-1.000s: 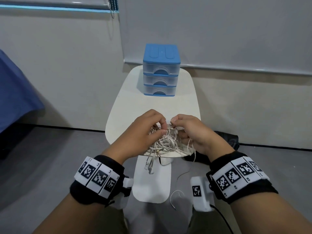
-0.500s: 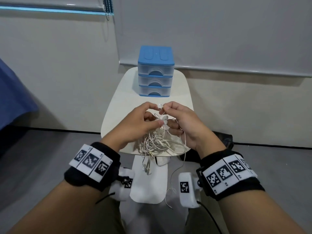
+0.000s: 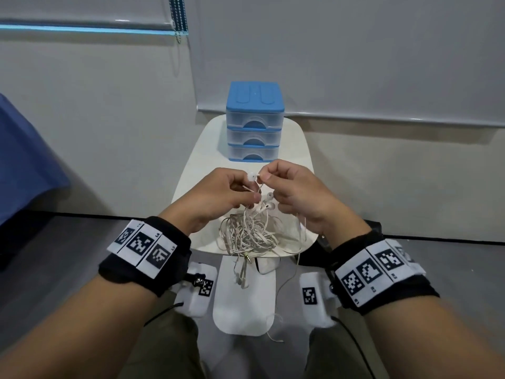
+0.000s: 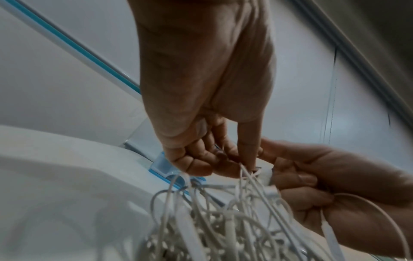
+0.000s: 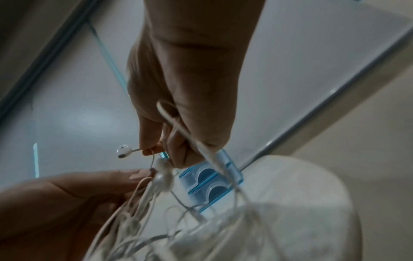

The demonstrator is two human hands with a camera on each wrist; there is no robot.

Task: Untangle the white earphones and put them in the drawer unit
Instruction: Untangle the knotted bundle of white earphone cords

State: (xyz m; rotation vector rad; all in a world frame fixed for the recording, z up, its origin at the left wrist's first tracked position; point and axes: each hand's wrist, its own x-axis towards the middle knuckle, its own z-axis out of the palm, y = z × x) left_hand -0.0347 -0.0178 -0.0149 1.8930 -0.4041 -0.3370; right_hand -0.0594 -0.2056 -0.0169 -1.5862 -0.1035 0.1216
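A tangled bundle of white earphones [image 3: 250, 233] lies at the near edge of a small white table [image 3: 296, 149], with cords and a plug hanging over the edge. My left hand [image 3: 232, 190] pinches cords rising from the bundle. My right hand [image 3: 284, 184] pinches the stem of one earbud [image 3: 251, 176], lifted above the bundle; in the right wrist view the earbud [image 5: 123, 151] sticks out from the fingertips and an inline piece crosses the palm. The blue drawer unit [image 3: 254, 121], with three clear drawers, all closed, stands at the table's far end.
A white wall and a lowered blind are behind the table. Blue cloth [image 3: 24, 160] hangs at the left. A dark object [image 3: 374, 228] sits on the grey floor at the right. The table's white base [image 3: 243, 296] is between my knees.
Both hands have risen from the bundle towards the drawer unit. One earbud has been drawn up out of the tangle, pulling cords with it.
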